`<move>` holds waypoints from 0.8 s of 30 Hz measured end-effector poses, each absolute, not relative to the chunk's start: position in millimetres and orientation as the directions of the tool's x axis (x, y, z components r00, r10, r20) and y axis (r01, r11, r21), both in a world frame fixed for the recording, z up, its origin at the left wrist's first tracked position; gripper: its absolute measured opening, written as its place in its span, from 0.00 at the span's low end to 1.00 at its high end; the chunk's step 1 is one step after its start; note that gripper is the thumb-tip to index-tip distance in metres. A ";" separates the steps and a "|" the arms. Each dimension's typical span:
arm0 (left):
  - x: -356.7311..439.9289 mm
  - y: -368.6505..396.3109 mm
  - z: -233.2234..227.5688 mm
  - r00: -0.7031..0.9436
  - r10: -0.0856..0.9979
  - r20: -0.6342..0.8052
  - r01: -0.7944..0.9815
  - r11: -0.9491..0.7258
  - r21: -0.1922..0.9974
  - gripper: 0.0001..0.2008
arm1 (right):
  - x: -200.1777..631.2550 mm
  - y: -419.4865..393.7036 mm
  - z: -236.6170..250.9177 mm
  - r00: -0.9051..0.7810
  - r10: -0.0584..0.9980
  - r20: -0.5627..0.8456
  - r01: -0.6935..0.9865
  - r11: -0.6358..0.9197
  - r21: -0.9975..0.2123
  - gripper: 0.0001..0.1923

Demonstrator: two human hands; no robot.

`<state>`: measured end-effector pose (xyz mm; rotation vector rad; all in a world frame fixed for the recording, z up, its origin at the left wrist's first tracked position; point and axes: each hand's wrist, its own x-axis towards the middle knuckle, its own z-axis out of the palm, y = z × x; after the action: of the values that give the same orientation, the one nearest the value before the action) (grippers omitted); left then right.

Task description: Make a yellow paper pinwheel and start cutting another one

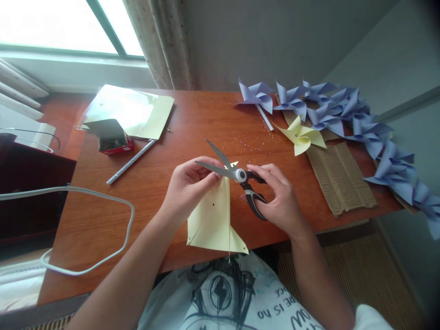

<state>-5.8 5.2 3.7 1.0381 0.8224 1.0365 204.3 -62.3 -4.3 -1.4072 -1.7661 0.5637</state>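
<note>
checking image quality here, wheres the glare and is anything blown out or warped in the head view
Head view: the window is blown out white; glare washes the yellow sheet beneath it; table edge and walls bow from wide-angle distortion; corners darken; left hand, scissors and right hand are evenly lit and sharp.

Pale yellow paper sheet (213, 220), black-and-grey scissors (245, 183), one yellow pinwheel (302, 136) among periwinkle-blue pinwheels (357, 114), reddish-brown table (103, 215), red box (115, 143), white cable (103, 197).

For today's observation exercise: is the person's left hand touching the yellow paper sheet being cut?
Touching. The head view shows the left hand pinching the top edge of the yellow paper sheet, fingers overlapping it beside the open scissors.
</note>
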 end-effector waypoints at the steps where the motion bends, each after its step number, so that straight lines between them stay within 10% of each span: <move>1: -5.8 5.2 3.8 0.315 0.947 -0.064 -0.276 0.156 0.948 0.07 | 204.5 -62.3 -4.4 -0.070 0.950 0.305 0.600 0.285 -0.748 0.30; 24: -5.5 5.2 5.5 0.317 0.945 -0.073 -0.191 0.139 0.972 0.08 | 207.6 -63.6 -0.5 -0.081 0.949 0.305 0.646 0.283 -0.709 0.29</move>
<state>-5.5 5.2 5.5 1.1097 0.8780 0.9963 207.6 -63.6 -0.5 -1.4423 -1.8090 0.5159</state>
